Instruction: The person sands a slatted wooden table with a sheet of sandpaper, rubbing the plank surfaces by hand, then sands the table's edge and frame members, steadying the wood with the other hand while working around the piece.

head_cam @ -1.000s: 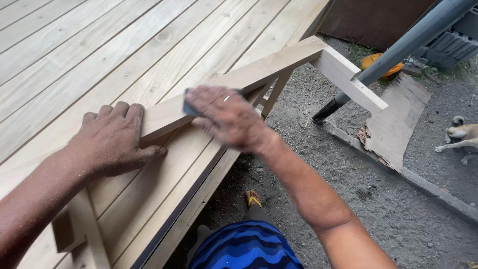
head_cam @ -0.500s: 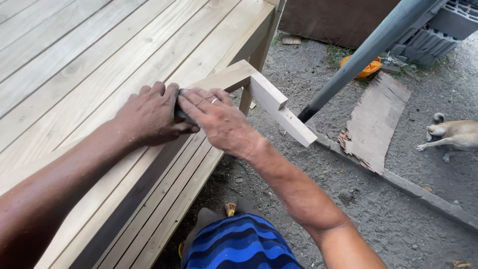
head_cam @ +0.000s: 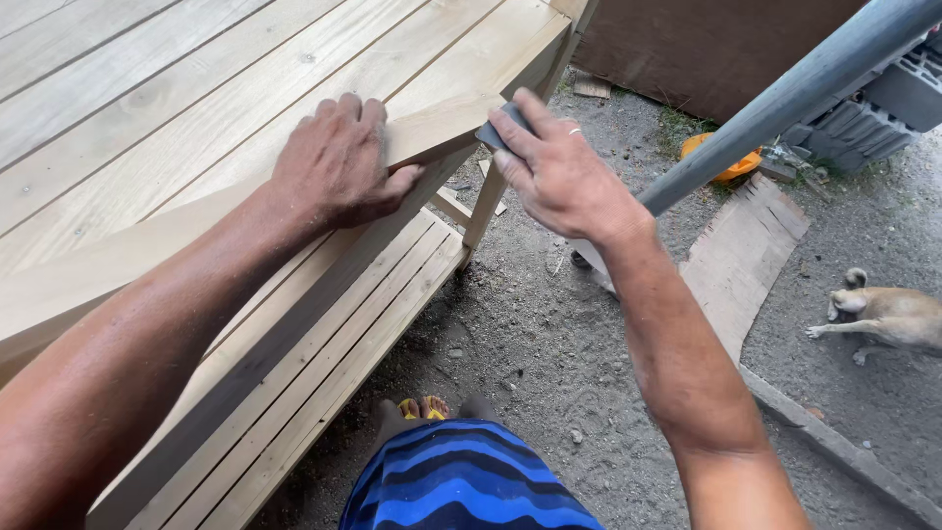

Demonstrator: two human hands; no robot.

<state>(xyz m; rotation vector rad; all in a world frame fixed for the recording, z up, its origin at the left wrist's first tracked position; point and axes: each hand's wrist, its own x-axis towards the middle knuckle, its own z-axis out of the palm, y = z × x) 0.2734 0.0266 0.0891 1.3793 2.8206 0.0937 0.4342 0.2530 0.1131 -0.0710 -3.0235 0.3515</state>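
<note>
Left hand [head_cam: 339,162] lies spread flat on the long pale wooden plank [head_cam: 196,231], while right hand [head_cam: 559,177] pinches a small grey, probably sandpaper, pad [head_cam: 497,131] at the plank's end; even strokes seem best.

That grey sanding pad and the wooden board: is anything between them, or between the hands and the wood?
Nothing visible. The right hand presses the grey sanding pad straight against the wooden board, and the left hand lies flat on that board.
</note>
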